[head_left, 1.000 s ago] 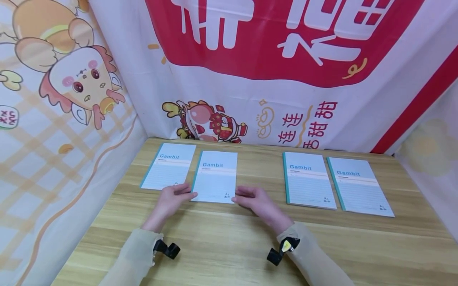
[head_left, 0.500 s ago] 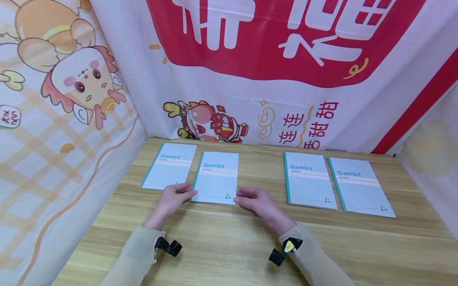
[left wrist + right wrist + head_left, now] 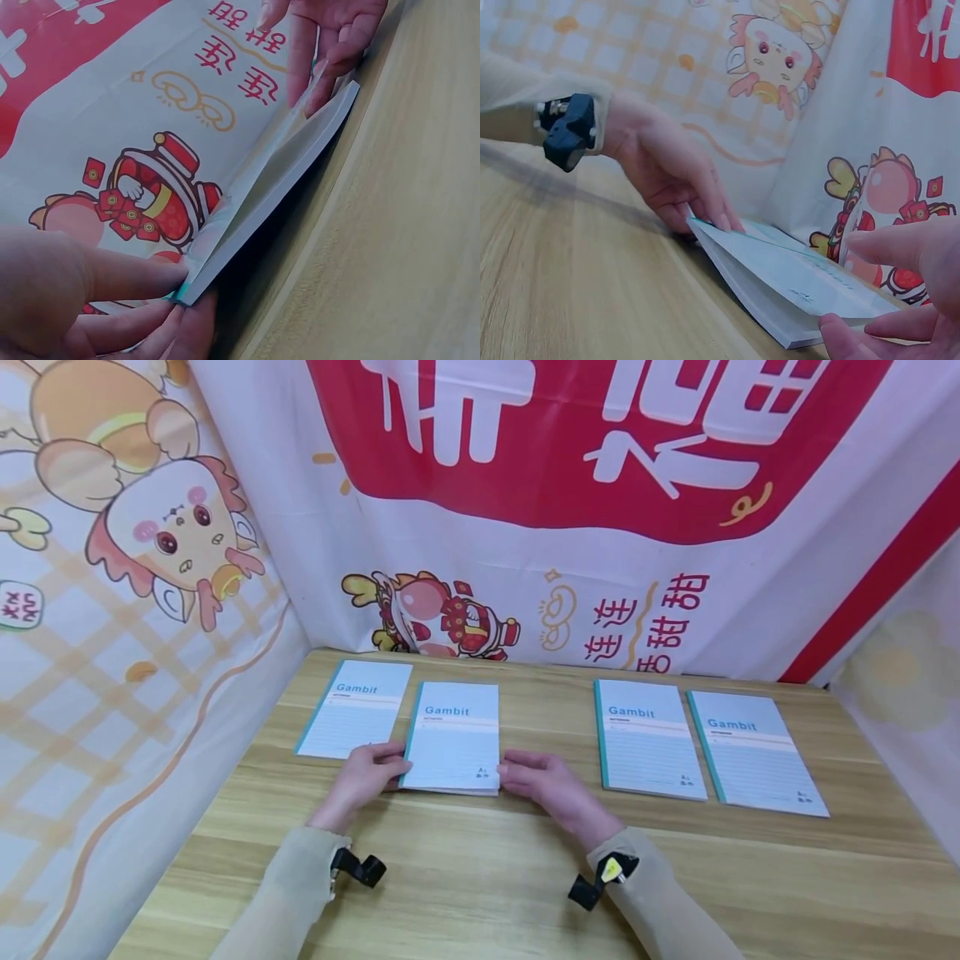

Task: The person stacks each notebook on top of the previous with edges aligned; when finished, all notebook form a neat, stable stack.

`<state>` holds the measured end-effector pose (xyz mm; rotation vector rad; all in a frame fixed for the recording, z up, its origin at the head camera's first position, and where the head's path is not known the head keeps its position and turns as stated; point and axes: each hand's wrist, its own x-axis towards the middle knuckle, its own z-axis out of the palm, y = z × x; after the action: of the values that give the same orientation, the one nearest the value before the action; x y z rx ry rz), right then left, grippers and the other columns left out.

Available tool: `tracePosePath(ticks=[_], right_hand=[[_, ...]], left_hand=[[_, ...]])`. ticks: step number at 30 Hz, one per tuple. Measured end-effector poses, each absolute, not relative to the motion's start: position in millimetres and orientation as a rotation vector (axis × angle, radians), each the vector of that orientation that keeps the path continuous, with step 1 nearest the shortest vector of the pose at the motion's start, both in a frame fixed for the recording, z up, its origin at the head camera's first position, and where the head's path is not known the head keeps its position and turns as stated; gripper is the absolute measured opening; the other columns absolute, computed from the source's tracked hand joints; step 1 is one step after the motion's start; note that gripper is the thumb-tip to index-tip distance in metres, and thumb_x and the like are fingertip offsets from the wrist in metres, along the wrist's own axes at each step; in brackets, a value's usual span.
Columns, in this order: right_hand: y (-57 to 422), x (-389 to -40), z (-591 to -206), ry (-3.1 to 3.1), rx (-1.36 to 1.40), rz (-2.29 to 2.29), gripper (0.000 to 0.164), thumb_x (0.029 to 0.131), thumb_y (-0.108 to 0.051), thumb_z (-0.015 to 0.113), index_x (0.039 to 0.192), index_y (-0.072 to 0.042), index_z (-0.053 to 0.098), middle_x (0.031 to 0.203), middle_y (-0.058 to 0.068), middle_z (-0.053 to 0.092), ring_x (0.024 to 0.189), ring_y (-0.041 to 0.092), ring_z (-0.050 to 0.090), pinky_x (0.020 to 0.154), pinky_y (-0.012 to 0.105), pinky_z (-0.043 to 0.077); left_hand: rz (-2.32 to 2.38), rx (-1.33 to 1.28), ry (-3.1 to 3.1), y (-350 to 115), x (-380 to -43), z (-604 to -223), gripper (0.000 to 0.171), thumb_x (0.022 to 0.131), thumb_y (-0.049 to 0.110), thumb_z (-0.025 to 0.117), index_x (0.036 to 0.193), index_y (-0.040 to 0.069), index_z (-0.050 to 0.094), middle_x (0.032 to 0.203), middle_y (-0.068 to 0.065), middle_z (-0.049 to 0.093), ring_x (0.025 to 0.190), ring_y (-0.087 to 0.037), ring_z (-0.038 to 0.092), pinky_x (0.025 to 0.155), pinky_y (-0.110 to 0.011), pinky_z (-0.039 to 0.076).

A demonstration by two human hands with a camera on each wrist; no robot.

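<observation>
Nearest, bottom of the frame: my two sleeves, left sleeve [image 3: 277, 889] and right sleeve [image 3: 663, 893], each with a black wrist camera.

Item, centre-left: my left hand [image 3: 362, 781], thumb above and fingers beneath, pinching the spine at the lower left corner of the middle-left notebook [image 3: 450, 743].

Item, centre: my right hand [image 3: 551, 785], fingers bent at that notebook's right edge near the lower corner; whether they pinch the cover or merely touch it, I cannot tell.

Item: that notebook, left of centre on the wooden table [image 3: 472, 885], near edge tipped up, cover parted from the pages along it.

Step in hand, as I judge it: handling this notebook by its near corners. The next move seems to call for cover and pages to be secured together at my right, both sides level.

Against half a second ago: the notebook sits slightly lower in the frame, its page edge now shows beneath the cover, and my right fingers have shifted along the edge. The others lie unchanged.

Farther: one notebook [image 3: 357, 702] upper left of it; two more, inner [image 3: 651, 739] and outer [image 3: 757, 752], right of centre.

Farthest, top: printed cloth [image 3: 540, 547], white and red.
</observation>
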<state>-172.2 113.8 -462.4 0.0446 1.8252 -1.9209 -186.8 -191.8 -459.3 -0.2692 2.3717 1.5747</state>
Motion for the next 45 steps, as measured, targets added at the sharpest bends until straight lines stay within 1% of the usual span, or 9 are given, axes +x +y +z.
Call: tracePosePath(ticks=[5,9,14,18,23,27,33,39,45], right_hand=[[116,-173,-461,1.823,0.075,-1.94,0.061,0.096,-0.025,0.074,0.146,0.0,0.05,0.141,0.015,0.058,0.121,0.026,0.062,0.103,0.038,0.05],[116,-173,-459,1.861,0.103,-1.93,0.056,0.096,-0.024,0.074,0.143,-0.002,0.054,0.135,0.012,0.062,0.119,0.025,0.062,0.101,0.04,0.051],[116,-172,-456,1.863,0.113,-1.975,0.055,0.096,-0.02,0.073,0.144,-0.001,0.053,0.13,0.012,0.065,0.118,0.026,0.062,0.1,0.042,0.052],[117,-171,-454,1.815,0.123,-2.02,0.057,0.096,-0.016,0.073,0.146,-0.001,0.05,0.13,0.015,0.063,0.117,0.026,0.064,0.1,0.04,0.053],[118,-171,-457,1.769,0.066,-2.031,0.06,0.097,-0.01,0.07,0.149,0.003,0.045,0.13,0.02,0.058,0.113,0.029,0.065,0.099,0.041,0.053],[118,-171,-460,1.751,0.032,-2.021,0.061,0.098,-0.012,0.07,0.15,0.004,0.043,0.132,0.019,0.06,0.115,0.03,0.065,0.098,0.041,0.054],[119,-171,-460,1.724,0.026,-2.017,0.057,0.1,-0.017,0.069,0.148,0.004,0.046,0.132,0.019,0.062,0.116,0.031,0.064,0.098,0.041,0.054],[121,-172,-460,1.726,0.081,-2.026,0.055,0.1,-0.018,0.068,0.145,0.005,0.048,0.128,0.02,0.063,0.109,0.03,0.067,0.095,0.039,0.056],[128,-173,-458,1.769,0.124,-2.048,0.054,0.096,-0.018,0.073,0.143,0.0,0.054,0.126,0.016,0.066,0.108,0.028,0.068,0.093,0.038,0.057]], left_hand=[[1.625,-0.266,2.327,-191,-185,-459,0.049,0.098,0.014,0.069,0.143,0.001,0.055,0.13,-0.019,0.064,0.108,-0.025,0.066,0.083,-0.032,0.06],[1.655,-0.238,2.32,-190,-185,-461,0.049,0.097,0.015,0.07,0.142,0.001,0.055,0.127,-0.016,0.066,0.103,-0.023,0.067,0.082,-0.032,0.06],[1.713,-0.184,2.305,-190,-185,-459,0.048,0.098,0.015,0.069,0.142,0.001,0.054,0.117,-0.014,0.071,0.1,-0.022,0.069,0.082,-0.032,0.06],[1.79,-0.118,2.269,-190,-185,-453,0.049,0.099,0.016,0.069,0.143,0.002,0.054,0.115,-0.014,0.072,0.101,-0.022,0.069,0.084,-0.034,0.059],[1.861,-0.043,2.21,-185,-186,-445,0.051,0.099,0.021,0.07,0.145,0.005,0.053,0.121,-0.014,0.07,0.106,-0.023,0.068,0.09,-0.036,0.057],[1.917,0.0,2.153,-180,-186,-439,0.053,0.099,0.022,0.07,0.146,0.006,0.052,0.124,-0.014,0.07,0.108,-0.024,0.068,0.093,-0.036,0.056],[1.959,0.008,2.119,-172,-186,-427,0.052,0.099,0.024,0.071,0.145,0.011,0.053,0.122,-0.01,0.071,0.11,-0.024,0.068,0.096,-0.038,0.054],[1.978,-0.018,2.107,-166,-187,-419,0.05,0.097,0.026,0.073,0.144,0.016,0.056,0.122,-0.007,0.071,0.111,-0.023,0.067,0.098,-0.039,0.053],[1.993,-0.005,2.103,-161,-189,-419,0.05,0.097,0.023,0.073,0.143,0.014,0.056,0.122,-0.009,0.071,0.11,-0.025,0.067,0.094,-0.039,0.055]])
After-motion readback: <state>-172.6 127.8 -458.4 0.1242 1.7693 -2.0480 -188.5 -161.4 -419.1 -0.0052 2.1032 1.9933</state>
